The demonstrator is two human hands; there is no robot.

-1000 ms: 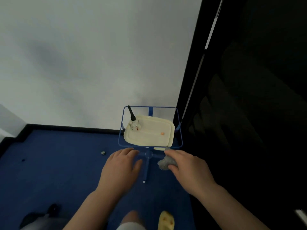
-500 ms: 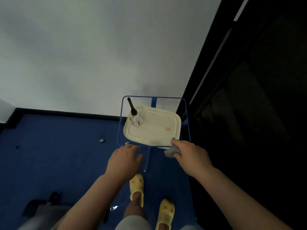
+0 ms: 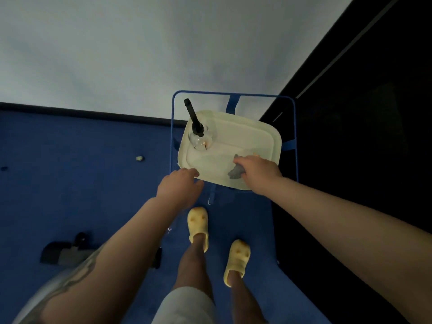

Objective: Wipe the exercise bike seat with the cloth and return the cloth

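A crumpled grey cloth [image 3: 235, 172] is gripped in my right hand [image 3: 258, 174], low over the front right part of a cream tray [image 3: 266, 136]. The tray rests on a blue metal-framed stand [image 3: 173, 127]. My left hand [image 3: 178, 189] hovers by the tray's front left edge, fingers loosely apart, holding nothing. The exercise bike seat is not in view; only a dark and grey part of some equipment [image 3: 63, 252] shows at the lower left.
A clear spray bottle with a black nozzle [image 3: 198, 129] stands at the tray's back left. White wall behind, dark panel [image 3: 362, 136] to the right. Blue carpet below, with my feet in yellow clogs [image 3: 198, 224] and a small pale object [image 3: 139, 158] on the floor.
I have stepped closer to the stand. My right hand carried the cloth forward from in front of the stand to over the tray. My left hand came up to the tray's front edge.
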